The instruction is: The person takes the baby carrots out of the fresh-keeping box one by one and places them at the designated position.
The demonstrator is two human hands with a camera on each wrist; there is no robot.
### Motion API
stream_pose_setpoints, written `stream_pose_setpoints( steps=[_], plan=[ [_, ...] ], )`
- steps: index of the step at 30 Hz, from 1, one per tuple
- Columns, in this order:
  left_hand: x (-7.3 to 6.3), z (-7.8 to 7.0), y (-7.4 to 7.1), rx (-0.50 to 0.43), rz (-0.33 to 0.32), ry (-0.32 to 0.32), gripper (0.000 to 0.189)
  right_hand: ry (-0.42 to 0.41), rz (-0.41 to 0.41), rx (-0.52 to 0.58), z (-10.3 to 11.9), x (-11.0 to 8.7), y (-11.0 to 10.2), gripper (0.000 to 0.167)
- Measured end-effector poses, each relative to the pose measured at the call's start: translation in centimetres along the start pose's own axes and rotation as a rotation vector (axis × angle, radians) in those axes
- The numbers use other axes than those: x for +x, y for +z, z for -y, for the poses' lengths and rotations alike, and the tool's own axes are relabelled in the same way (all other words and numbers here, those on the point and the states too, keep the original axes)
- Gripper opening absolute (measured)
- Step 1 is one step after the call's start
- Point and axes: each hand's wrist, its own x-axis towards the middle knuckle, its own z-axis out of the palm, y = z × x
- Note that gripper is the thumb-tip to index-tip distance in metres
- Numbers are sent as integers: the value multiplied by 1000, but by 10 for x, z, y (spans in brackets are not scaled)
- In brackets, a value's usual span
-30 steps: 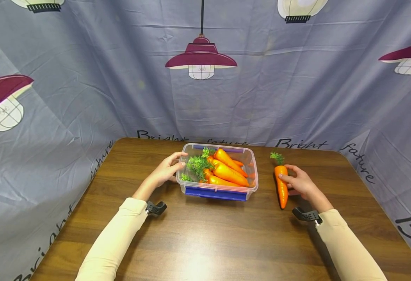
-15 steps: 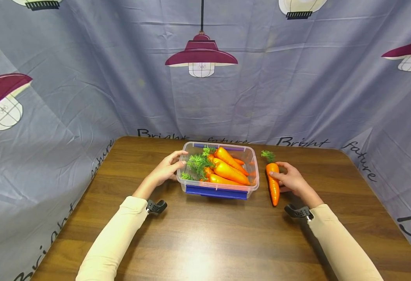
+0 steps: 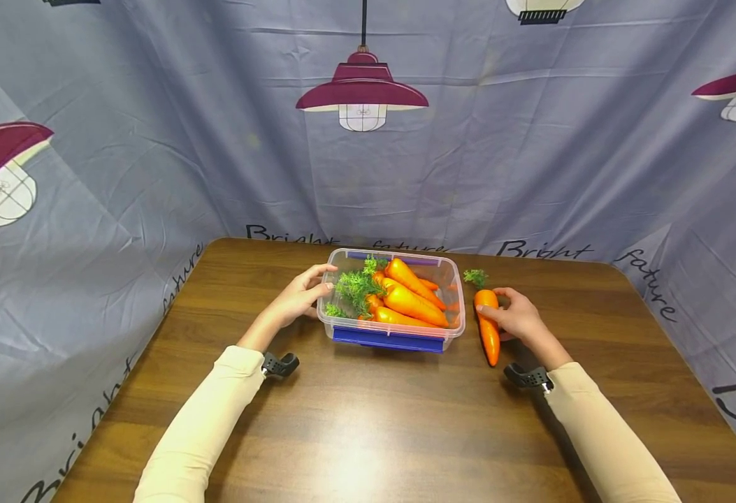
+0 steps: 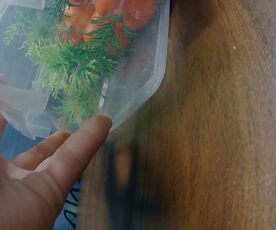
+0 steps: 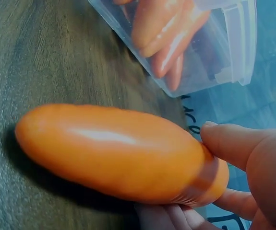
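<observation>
Packing carrots looks, from here, like the step in hand. I have the right hand (image 3: 515, 316) pinching a glossy orange carrot with feathery green leaves (image 3: 488, 332), tip towards six o'clock, just off the four o'clock side of a clear plastic box with blue clips (image 3: 388, 340). At nine o'clock the left hand (image 3: 295, 299) touches the box's end, fingers nearly straight. Next, I'd judge, calls for lifting it over the rim and swinging its tip towards four, matching the shiny orange carrots inside (image 3: 413, 304).

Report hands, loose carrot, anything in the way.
Left hand at left end of container; right hand gripping loose carrot. Carrot outside, right of container. Possible obstacle: container's right wall.
</observation>
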Motion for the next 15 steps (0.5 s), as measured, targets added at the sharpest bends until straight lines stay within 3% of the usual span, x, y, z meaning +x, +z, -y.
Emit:
stream_pose_setpoints(
  steps=[15],
  plan=[
    [0, 0, 0, 7, -1, -7, 51, 10, 30, 50, 1, -3, -4, 80]
  ],
)
